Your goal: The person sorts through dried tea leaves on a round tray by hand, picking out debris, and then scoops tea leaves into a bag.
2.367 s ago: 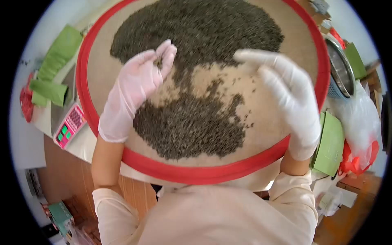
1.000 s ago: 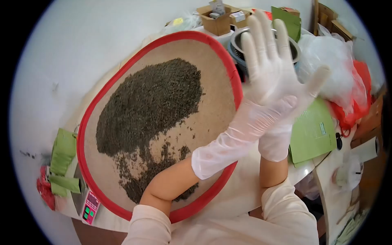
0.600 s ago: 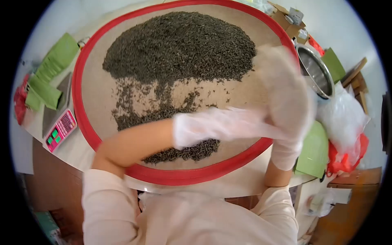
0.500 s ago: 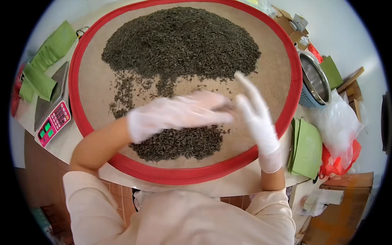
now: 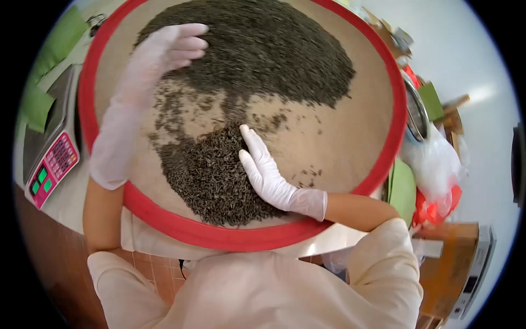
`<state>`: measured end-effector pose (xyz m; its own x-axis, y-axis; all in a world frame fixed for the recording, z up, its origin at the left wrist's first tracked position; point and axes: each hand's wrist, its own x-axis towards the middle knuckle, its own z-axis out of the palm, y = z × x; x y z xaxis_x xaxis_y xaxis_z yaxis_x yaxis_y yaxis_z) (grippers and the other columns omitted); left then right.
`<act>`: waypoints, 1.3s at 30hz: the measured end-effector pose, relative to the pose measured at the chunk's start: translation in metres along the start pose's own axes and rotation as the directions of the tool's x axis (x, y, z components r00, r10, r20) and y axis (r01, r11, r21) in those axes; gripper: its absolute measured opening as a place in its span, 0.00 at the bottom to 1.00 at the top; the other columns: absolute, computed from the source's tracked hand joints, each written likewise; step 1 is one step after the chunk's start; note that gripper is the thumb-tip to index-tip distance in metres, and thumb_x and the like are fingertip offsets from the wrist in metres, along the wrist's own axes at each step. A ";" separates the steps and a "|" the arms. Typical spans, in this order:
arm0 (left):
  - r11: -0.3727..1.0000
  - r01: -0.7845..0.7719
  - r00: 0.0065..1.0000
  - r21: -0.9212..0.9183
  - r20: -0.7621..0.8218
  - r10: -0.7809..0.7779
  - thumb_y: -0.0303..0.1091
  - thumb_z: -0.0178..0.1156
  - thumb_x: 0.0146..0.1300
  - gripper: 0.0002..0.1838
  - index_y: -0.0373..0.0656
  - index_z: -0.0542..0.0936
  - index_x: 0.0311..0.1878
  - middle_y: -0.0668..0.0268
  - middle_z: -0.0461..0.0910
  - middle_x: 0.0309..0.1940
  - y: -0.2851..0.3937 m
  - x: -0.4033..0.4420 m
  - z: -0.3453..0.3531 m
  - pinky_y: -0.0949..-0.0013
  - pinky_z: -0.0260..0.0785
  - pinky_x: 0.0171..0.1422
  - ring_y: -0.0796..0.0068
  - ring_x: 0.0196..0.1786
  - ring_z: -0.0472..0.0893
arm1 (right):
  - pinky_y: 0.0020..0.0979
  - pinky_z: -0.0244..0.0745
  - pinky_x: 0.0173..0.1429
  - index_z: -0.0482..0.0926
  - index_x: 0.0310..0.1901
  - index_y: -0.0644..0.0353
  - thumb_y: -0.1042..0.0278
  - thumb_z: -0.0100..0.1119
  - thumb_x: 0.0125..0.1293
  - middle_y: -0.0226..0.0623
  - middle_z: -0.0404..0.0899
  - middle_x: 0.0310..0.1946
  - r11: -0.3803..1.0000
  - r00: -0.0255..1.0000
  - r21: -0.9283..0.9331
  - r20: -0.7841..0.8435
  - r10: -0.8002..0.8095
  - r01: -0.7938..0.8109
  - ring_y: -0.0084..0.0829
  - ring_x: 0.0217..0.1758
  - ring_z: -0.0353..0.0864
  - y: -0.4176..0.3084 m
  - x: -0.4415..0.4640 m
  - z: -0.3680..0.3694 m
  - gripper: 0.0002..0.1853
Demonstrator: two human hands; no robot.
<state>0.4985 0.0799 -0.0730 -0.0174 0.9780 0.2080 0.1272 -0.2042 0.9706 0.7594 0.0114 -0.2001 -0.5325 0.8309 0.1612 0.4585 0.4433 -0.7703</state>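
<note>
On a wide round tray with a red rim (image 5: 401,109) lie dark, curled dried leaves that look like tea. A large heap of leaves (image 5: 257,49) covers the far side, and a smaller pile of leaves (image 5: 213,181) sits at the near side. My left hand (image 5: 170,48), in a white glove, reaches over the left part of the large heap with its fingers stretched out. Against the right flank of the small pile rests my right hand (image 5: 268,176), also gloved, its fingers extended and touching the leaves. Neither hand grips anything.
Left of the tray stands a pink-and-white digital scale (image 5: 53,162) with green pouches (image 5: 60,41) beside it. At the right are a metal bowl (image 5: 417,107), a clear plastic bag (image 5: 435,159), more green pouches (image 5: 402,189) and a cardboard box (image 5: 449,268).
My left hand has swung from over the small pile up and left to the large heap. My right hand has come down leftward onto the small pile's side. The view has shifted slightly.
</note>
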 end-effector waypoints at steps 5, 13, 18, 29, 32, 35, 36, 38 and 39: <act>0.985 0.034 0.998 -0.169 -0.050 -0.043 0.42 0.51 0.68 0.16 0.43 0.82 0.48 0.61 0.84 0.42 0.008 -0.020 0.007 0.68 0.70 0.58 0.71 0.47 0.80 | 0.41 0.44 0.79 0.62 0.69 0.66 0.73 0.47 0.67 0.53 0.56 0.71 0.986 0.982 -0.059 -0.096 -0.162 0.157 0.46 0.75 0.53 -0.016 0.055 -0.006 0.27; 0.966 -0.055 0.997 -0.252 -0.071 0.038 0.39 0.44 0.73 0.18 0.38 0.79 0.46 0.61 0.83 0.39 -0.006 -0.018 0.010 0.69 0.73 0.53 0.72 0.44 0.81 | 0.50 0.59 0.70 0.61 0.72 0.47 0.43 0.60 0.62 0.60 0.62 0.66 0.533 0.876 -0.835 -0.354 -0.326 -0.139 0.60 0.68 0.62 0.113 0.188 -0.111 0.39; 0.982 0.028 0.998 -0.185 -0.058 -0.039 0.44 0.42 0.75 0.20 0.44 0.80 0.51 0.63 0.84 0.43 -0.010 -0.014 0.004 0.68 0.71 0.56 0.74 0.48 0.81 | 0.50 0.66 0.64 0.72 0.62 0.57 0.44 0.64 0.59 0.59 0.70 0.59 0.438 0.892 -0.898 -0.239 -0.385 -0.051 0.56 0.61 0.70 0.100 0.177 -0.102 0.34; 0.956 0.142 0.985 -0.256 -0.057 -0.162 0.45 0.47 0.73 0.22 0.44 0.76 0.61 0.66 0.81 0.50 -0.054 0.003 -0.040 0.71 0.70 0.57 0.76 0.52 0.80 | 0.48 0.68 0.65 0.67 0.67 0.45 0.36 0.60 0.57 0.51 0.67 0.64 0.595 0.970 -0.801 -0.086 -0.228 0.069 0.53 0.67 0.65 0.112 0.161 -0.111 0.38; 0.985 0.104 0.993 -0.137 -0.032 -0.109 0.48 0.44 0.74 0.25 0.45 0.73 0.65 0.70 0.79 0.54 -0.060 0.005 -0.048 0.76 0.68 0.60 0.82 0.54 0.78 | 0.48 0.68 0.66 0.66 0.68 0.43 0.35 0.59 0.57 0.50 0.66 0.65 0.594 0.977 -0.803 -0.094 -0.190 0.039 0.52 0.67 0.65 0.108 0.158 -0.110 0.39; 0.983 0.133 0.989 -0.129 -0.051 -0.140 0.46 0.43 0.75 0.24 0.44 0.71 0.67 0.71 0.78 0.54 -0.049 0.002 -0.039 0.77 0.69 0.60 0.82 0.54 0.77 | 0.46 0.69 0.66 0.66 0.68 0.40 0.35 0.60 0.56 0.49 0.65 0.66 0.609 0.991 -0.793 -0.078 -0.107 0.003 0.50 0.67 0.66 0.100 0.160 -0.116 0.39; 0.974 0.157 0.985 -0.163 -0.045 -0.167 0.45 0.43 0.75 0.24 0.44 0.71 0.67 0.71 0.78 0.53 -0.048 0.002 -0.035 0.77 0.69 0.59 0.82 0.54 0.77 | 0.45 0.69 0.66 0.67 0.67 0.41 0.37 0.61 0.56 0.48 0.66 0.65 0.644 0.996 -0.765 -0.036 -0.078 0.023 0.50 0.67 0.66 0.098 0.159 -0.118 0.38; 0.966 0.182 0.981 -0.185 -0.037 -0.192 0.44 0.43 0.75 0.24 0.43 0.71 0.67 0.70 0.78 0.54 -0.048 0.002 -0.033 0.77 0.69 0.60 0.81 0.55 0.77 | 0.45 0.69 0.67 0.69 0.66 0.41 0.40 0.61 0.56 0.45 0.67 0.64 0.728 0.999 -0.685 0.030 -0.019 0.035 0.49 0.67 0.65 0.096 0.153 -0.119 0.36; 0.960 0.208 0.971 -0.189 -0.073 -0.225 0.44 0.43 0.75 0.24 0.43 0.71 0.67 0.70 0.78 0.55 -0.046 -0.001 -0.029 0.76 0.69 0.60 0.81 0.55 0.77 | 0.45 0.68 0.68 0.68 0.66 0.41 0.40 0.61 0.56 0.45 0.67 0.64 0.736 0.997 -0.675 0.074 0.005 0.046 0.48 0.67 0.65 0.091 0.149 -0.120 0.36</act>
<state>0.4634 0.0874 -0.1145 -0.1184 0.9929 -0.0079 -0.0693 -0.0003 0.9976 0.8079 0.2158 -0.1721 -0.5812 0.8060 0.1119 0.7932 0.5919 -0.1431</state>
